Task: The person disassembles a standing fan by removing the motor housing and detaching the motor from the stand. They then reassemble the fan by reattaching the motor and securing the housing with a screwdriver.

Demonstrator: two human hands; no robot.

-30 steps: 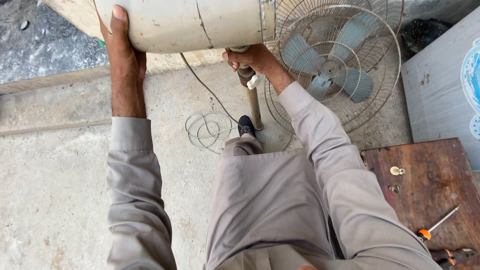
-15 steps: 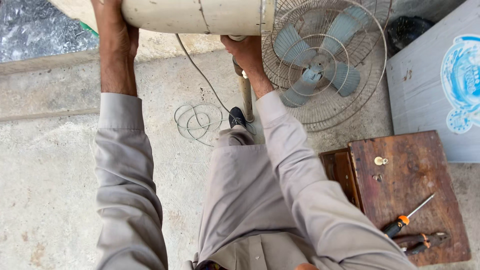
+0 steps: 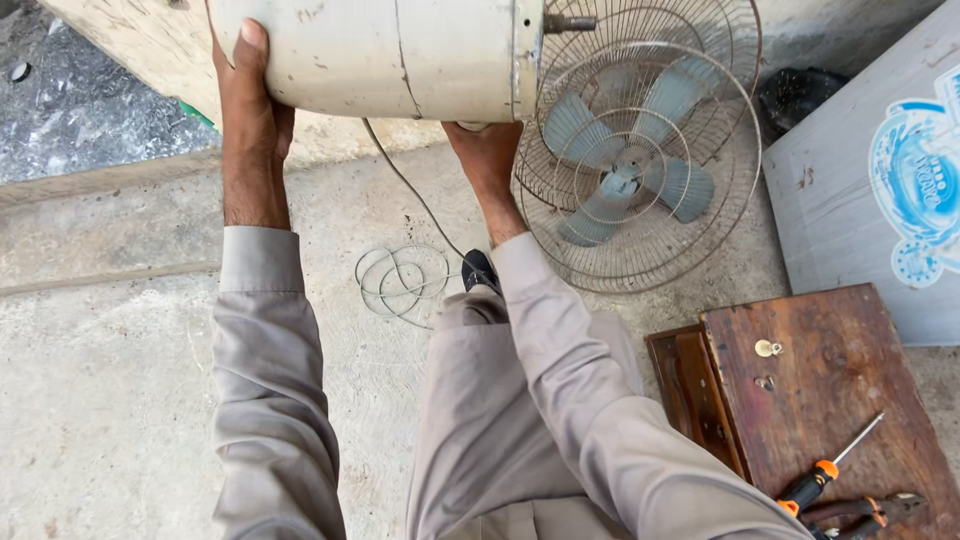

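Basically mid-lift: a big cream cylindrical motor housing (image 3: 390, 55) is held up off the concrete floor (image 3: 110, 400), lying on its side across the top of the frame, a short metal shaft stub (image 3: 570, 22) poking out of its right end. Left hand (image 3: 250, 110) is closed around the housing's left end, fingers wrapped up over the curve. Right hand (image 3: 485, 150) cups it from underneath near the right end; palm is pressed to the shell, but the fingers are hidden behind it, so I can't tell how tightly that grip closes.

Just right of the housing, a wire fan guard (image 3: 640, 150) with pale blue blades (image 3: 620, 140) stands propped up, separate from the housing's shaft. Judging from that, the fan is in pieces: guard and blades off the motor body, body in hand, nothing joined yet.

Lower right, a dark wooden board (image 3: 810, 390) lies on the floor carrying an orange-handled screwdriver (image 3: 825, 470) and pliers (image 3: 870, 510), both untouched. A thin grey cable runs down to a loose wire coil (image 3: 400, 280) on the floor beside a black shoe (image 3: 480, 270).
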